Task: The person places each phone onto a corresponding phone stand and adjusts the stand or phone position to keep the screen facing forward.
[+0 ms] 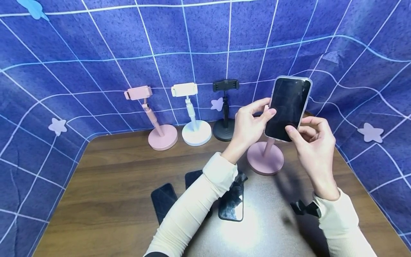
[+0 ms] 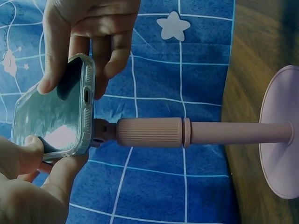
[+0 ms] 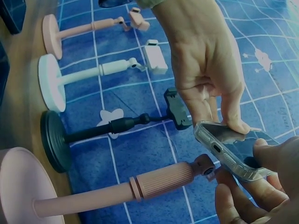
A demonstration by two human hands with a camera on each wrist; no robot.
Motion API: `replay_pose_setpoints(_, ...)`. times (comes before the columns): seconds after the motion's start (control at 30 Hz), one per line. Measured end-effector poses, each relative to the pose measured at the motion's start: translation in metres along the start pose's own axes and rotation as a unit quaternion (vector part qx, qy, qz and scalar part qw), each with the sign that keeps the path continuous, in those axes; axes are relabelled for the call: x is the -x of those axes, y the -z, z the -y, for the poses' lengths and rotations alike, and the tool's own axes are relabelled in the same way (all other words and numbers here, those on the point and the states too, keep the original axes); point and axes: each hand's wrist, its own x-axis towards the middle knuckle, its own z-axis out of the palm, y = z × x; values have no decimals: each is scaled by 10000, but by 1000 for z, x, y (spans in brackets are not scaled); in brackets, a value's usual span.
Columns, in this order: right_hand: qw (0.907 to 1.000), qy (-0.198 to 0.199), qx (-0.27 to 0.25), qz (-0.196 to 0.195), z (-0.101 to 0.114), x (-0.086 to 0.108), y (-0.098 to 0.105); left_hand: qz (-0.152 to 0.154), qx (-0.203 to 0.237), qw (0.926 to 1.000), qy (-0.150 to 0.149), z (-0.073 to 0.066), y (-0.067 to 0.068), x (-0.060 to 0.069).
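Note:
A smartphone point(image 1: 287, 107) in a clear case stands nearly upright, its dark screen facing me, at the top of a pink phone stand point(image 1: 265, 159). My left hand point(image 1: 252, 123) grips its left edge, thumb at the front. Lower on the right side, my right hand point(image 1: 316, 151) pinches it with the thumb on the screen and fingers behind. In the left wrist view the stand's ribbed pole point(image 2: 149, 132) runs up to the phone's back. The phone point(image 3: 233, 154) hides most of the stand's clamp, so I cannot tell whether it sits in the jaws.
Against the blue grid cloth stand another pink stand point(image 1: 162, 137), a white stand point(image 1: 196, 133) and a black stand point(image 1: 224, 129), their holders without phones. Dark phones point(image 1: 163, 200) point(image 1: 193, 175) point(image 1: 232, 205) lie on the wooden table, partly under my left sleeve.

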Motion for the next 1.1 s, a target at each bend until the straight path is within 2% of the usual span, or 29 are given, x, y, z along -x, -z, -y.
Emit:
replay_pose_setpoints(0.3, 9999, 113, 28, -7, -1, -2, 1, 58, 66, 9999, 63, -2, 0, -1)
replay_pose_setpoints(0.53, 9935, -38, -1136, 63, -1, -11, 8, 128, 38, 9999, 86, -2, 1, -1)
replay_pose_setpoints(0.87, 9845, 291, -1725, 138, -5, -24, 16, 138, -111, 9998, 116, -1, 1, -1)
replay_pose_setpoints(1.03, 9867, 506, -1538, 147, -7, -26, 17, 79, -194, 9997, 109, -1, 0, 0)
replay_pose_setpoints(1.1, 9903, 563, -1264, 120, -8, -27, 17, 51, -238, 9997, 103, -1, 0, 0)
